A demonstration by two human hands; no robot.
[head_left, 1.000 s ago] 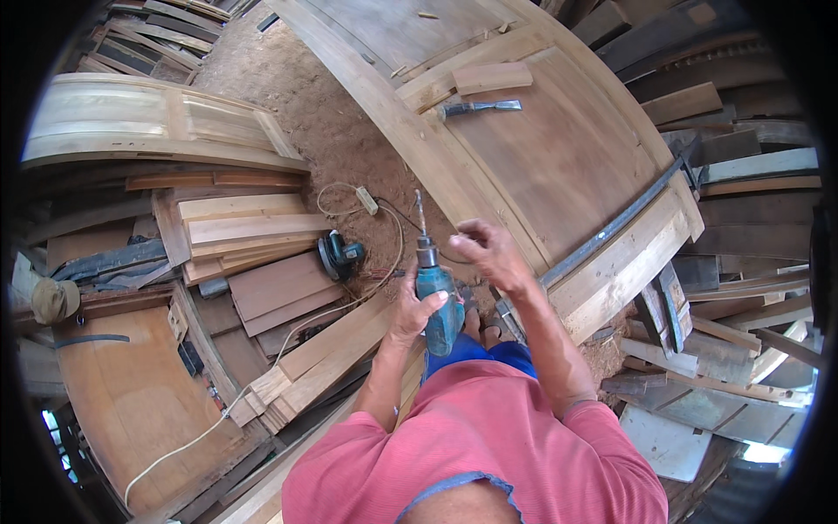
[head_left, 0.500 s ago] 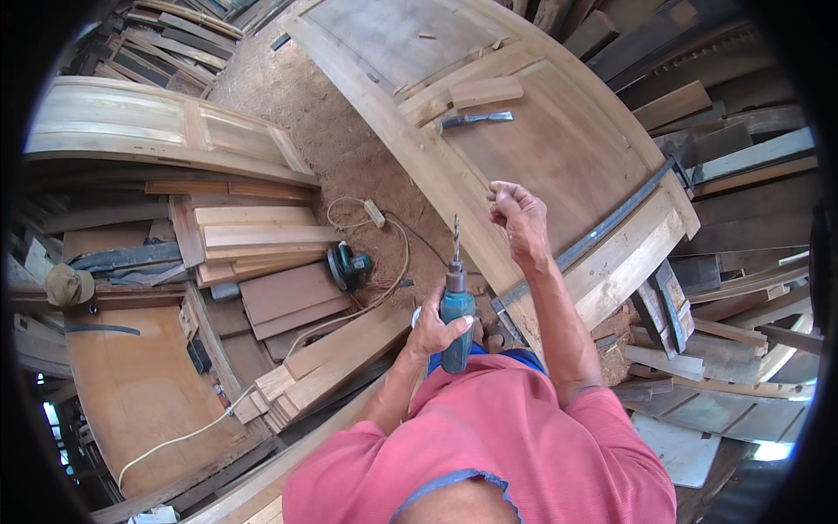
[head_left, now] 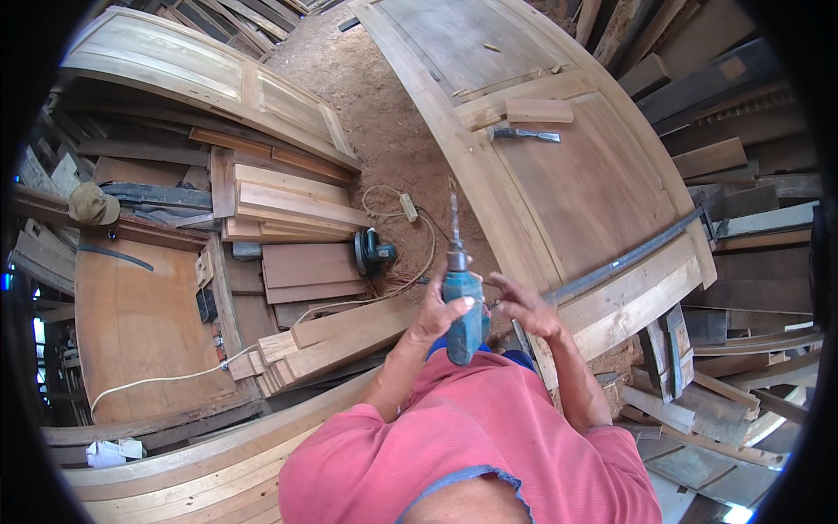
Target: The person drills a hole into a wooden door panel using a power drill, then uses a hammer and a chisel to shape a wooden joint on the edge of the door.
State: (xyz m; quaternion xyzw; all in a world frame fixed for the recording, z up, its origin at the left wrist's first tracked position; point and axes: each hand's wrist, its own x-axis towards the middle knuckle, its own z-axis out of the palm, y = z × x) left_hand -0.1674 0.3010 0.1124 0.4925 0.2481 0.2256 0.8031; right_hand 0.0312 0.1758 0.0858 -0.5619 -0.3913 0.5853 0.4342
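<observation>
Where door frame [head_left: 489,210] ends, bare dirt [head_left: 384,131].

Chisel [head_left: 524,134] on door [head_left: 559,183], grinder [head_left: 373,252] left on ground [head_left: 384,140]

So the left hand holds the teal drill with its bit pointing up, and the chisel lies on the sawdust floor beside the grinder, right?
Not quite. The chisel lies on the wooden door panel, near a small wood block, not on the floor. The head view shows it. The rest stands: the left hand holds the teal drill, bit up.
</observation>
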